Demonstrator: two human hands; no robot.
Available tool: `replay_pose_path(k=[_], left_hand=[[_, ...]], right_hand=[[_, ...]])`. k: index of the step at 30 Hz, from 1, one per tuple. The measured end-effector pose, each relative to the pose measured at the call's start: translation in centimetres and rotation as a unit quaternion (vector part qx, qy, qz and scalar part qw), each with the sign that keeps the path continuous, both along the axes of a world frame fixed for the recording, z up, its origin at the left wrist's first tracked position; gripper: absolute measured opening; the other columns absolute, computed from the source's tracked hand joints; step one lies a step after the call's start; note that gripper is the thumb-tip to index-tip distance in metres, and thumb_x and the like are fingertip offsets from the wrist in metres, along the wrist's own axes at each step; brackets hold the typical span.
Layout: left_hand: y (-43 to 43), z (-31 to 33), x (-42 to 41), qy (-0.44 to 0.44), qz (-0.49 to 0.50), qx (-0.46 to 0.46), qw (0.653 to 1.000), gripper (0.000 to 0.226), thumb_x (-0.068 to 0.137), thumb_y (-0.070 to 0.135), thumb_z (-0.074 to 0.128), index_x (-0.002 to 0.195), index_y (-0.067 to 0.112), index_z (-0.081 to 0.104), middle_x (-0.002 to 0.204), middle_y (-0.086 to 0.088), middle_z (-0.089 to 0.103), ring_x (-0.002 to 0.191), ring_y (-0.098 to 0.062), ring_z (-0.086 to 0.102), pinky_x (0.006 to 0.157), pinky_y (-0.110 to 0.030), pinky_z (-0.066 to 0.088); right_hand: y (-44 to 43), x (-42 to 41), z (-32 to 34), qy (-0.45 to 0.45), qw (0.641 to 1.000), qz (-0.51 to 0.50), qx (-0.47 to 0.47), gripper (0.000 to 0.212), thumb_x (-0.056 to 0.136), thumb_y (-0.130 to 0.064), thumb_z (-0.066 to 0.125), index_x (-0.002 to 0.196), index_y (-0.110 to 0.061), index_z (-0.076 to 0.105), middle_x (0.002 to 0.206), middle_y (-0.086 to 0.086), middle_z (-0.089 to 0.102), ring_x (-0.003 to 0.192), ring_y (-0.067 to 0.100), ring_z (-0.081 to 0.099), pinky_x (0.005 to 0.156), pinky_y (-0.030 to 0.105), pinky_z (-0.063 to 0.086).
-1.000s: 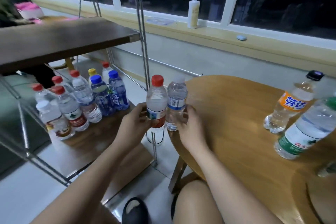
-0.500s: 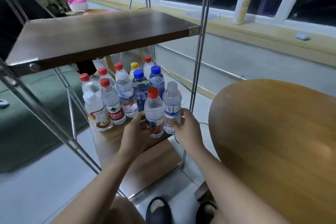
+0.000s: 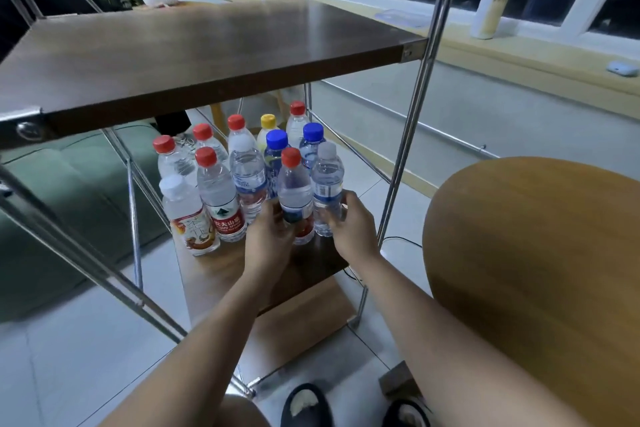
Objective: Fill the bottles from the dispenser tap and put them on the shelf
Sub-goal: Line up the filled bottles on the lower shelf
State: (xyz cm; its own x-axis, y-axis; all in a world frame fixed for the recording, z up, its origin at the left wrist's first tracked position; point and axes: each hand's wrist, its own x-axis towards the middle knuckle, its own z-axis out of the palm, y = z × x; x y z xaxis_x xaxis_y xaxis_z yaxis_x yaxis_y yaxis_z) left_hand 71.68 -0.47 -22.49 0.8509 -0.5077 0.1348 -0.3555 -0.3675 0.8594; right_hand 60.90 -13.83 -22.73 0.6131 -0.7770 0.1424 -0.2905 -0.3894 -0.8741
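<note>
A left hand (image 3: 268,243) curls around a clear plastic bottle with a red cap (image 3: 294,194); a right hand (image 3: 353,229) curls around a clear plastic bottle with a white cap (image 3: 327,180). Both stand upright, caps up, side by side on the dark wooden lower shelf (image 3: 214,274), in front of a cluster of capped bottles (image 3: 218,191). Probably water-heavy, thin-walled and slick: best gripped mid-body, at the label

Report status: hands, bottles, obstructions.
Left hand grips red-capped bottle. Right hand grips white-capped bottle. Both at lower shelf, beside other bottles. Upper shelf overhangs.
</note>
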Motion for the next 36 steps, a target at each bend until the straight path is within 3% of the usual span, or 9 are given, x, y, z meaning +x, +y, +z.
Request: replay_pose_path(k=[3,7,12,15,18,23,27,31,36], left_hand=[[-0.2,0.2,0.1,-0.001,0.017,0.002,1.000,0.053,0.086,0.030,0.092,0.130,0.027,0.062,0.123,0.008,0.079,0.111,-0.013,0.074,0.091,-0.042,0.062],[-0.5,0.7,0.2,-0.027,0.022,0.022,0.999,0.053,0.088,0.032,0.089,0.131,0.025,0.058,0.123,0.003,0.078,0.111,-0.020,0.073,0.088,-0.045,0.061],[-0.1,1.4,0.2,-0.044,0.025,0.044,0.998,0.064,0.083,0.041,0.092,0.134,0.023,0.060,0.127,-0.001,0.072,0.110,-0.023,0.070,0.089,-0.046,0.060],[0.9,1.8,-0.5,-0.055,0.036,0.039,0.997,0.069,0.080,0.047,0.093,0.136,0.026,0.058,0.129,0.002,0.068,0.106,-0.018,0.069,0.086,-0.043,0.060],[1.8,2.3,-1.9,-0.053,0.034,0.034,0.997,0.061,0.081,0.046,0.093,0.127,0.026,0.059,0.123,0.004,0.068,0.099,-0.014,0.068,0.081,-0.037,0.056],[1.9,4.3,-6.2,-0.050,-0.042,0.048,0.997,0.042,0.082,0.043,0.093,0.111,0.024,0.069,0.105,0.008,0.073,0.094,-0.010,0.071,0.084,-0.037,0.060],[0.7,6.4,-11.8,-0.027,-0.141,0.025,0.989,0.034,0.086,0.039,0.090,0.110,0.026,0.069,0.097,0.015,0.074,0.089,0.006,0.069,0.078,-0.022,0.054],[-1.7,7.6,-16.9,-0.054,-0.228,0.022,0.972,0.043,0.090,0.043,0.087,0.125,0.024,0.070,0.113,0.011,0.075,0.103,-0.004,0.071,0.092,-0.035,0.062],[-5.1,8.3,-23.7,-0.048,-0.299,0.013,0.953,0.043,0.090,0.044,0.085,0.127,0.027,0.069,0.115,0.015,0.073,0.105,-0.003,0.069,0.091,-0.031,0.058]], right_hand=[[-0.4,0.7,0.3,0.008,1.000,0.014,-0.007,0.033,0.101,-0.032,0.078,0.127,-0.024,0.059,0.118,-0.007,0.069,0.101,0.009,0.064,0.073,0.006,0.040],[-0.8,0.9,0.8,0.030,0.999,0.028,-0.003,0.036,0.101,-0.027,0.078,0.130,-0.020,0.058,0.117,-0.008,0.067,0.102,0.011,0.064,0.069,0.002,0.039],[0.0,0.2,1.8,0.048,0.998,0.030,-0.007,0.044,0.102,-0.024,0.076,0.139,-0.018,0.054,0.132,0.002,0.069,0.122,0.024,0.067,0.089,0.025,0.044],[0.7,-1.4,2.9,0.056,0.998,0.026,-0.013,0.049,0.102,-0.027,0.075,0.144,-0.013,0.055,0.137,0.008,0.066,0.123,0.025,0.066,0.089,0.028,0.046],[1.4,-4.1,3.8,0.056,0.998,0.011,-0.004,0.050,0.101,-0.037,0.075,0.143,-0.017,0.055,0.138,0.002,0.066,0.120,0.021,0.067,0.094,0.034,0.053],[2.5,-10.6,5.2,-0.008,0.999,-0.031,0.007,0.045,0.100,-0.037,0.076,0.141,-0.026,0.059,0.141,-0.011,0.062,0.123,0.008,0.063,0.095,0.023,0.052],[2.9,-16.8,6.5,-0.057,0.995,-0.074,0.020,0.039,0.100,-0.035,0.076,0.135,-0.029,0.062,0.130,-0.017,0.063,0.118,0.001,0.063,0.091,0.023,0.052],[3.1,-23.3,7.4,-0.092,0.984,-0.154,-0.011,0.035,0.097,-0.032,0.080,0.130,-0.027,0.067,0.124,-0.011,0.070,0.112,0.006,0.068,0.096,0.030,0.057],[3.5,-31.3,8.2,-0.133,0.964,-0.230,-0.019,0.037,0.098,-0.024,0.080,0.131,-0.027,0.065,0.127,-0.009,0.068,0.113,0.000,0.067,0.089,0.016,0.056]])
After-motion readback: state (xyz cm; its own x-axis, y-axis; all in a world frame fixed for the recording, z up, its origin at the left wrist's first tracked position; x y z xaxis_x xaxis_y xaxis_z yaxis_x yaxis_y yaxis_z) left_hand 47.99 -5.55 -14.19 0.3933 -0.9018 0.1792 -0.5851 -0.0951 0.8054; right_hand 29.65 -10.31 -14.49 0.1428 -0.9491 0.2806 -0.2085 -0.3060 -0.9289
